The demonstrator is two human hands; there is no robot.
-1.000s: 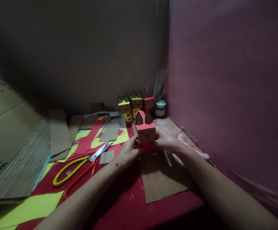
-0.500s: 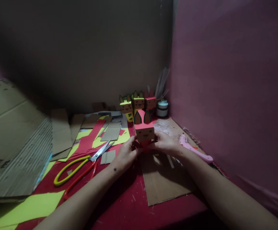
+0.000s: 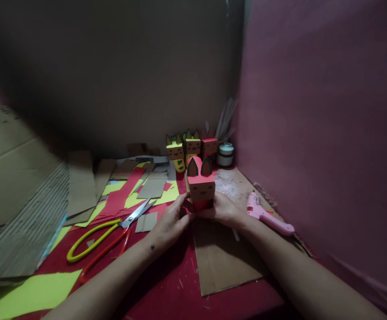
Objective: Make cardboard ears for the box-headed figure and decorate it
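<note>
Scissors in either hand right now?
No, the scissors lie on the table left of the left hand, and both it and the right hand grip the box figure.

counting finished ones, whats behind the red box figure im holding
Behind the red box figure stand three more figures in a row, and a white jar to their right. The held figure covers the middle one's lower part.

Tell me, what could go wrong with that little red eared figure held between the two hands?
1. The left hand and right hand pinch the red figure at its base; squeezing might crush the paper.
2. The pink glue gun lies close to the right wrist; if hot, it might burn.
3. The scissors lie beside the left forearm and could nick it.
</note>
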